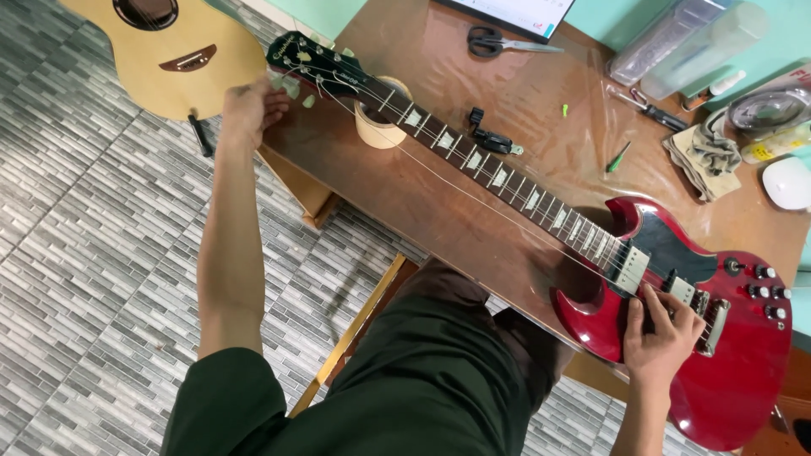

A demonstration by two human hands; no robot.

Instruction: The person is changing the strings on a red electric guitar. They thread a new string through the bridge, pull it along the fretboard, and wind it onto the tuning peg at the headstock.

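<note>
A red electric guitar (726, 371) lies across the brown table (473, 219), its neck resting on a roll of tape (378, 131). My left hand (249, 110) is closed on a pale green tuning peg at the black headstock (308, 63). My right hand (663, 333) rests on the strings by the bridge, fingers pressing down. One loose string (473, 194) runs slack beside the neck from headstock to body.
An acoustic guitar (169, 51) lies on the tiled floor at upper left. On the table are scissors (498, 42), a black clip tuner (492, 139), a green screwdriver (618, 157), a rag (705, 156), clear containers (684, 38) and a white mouse (787, 183).
</note>
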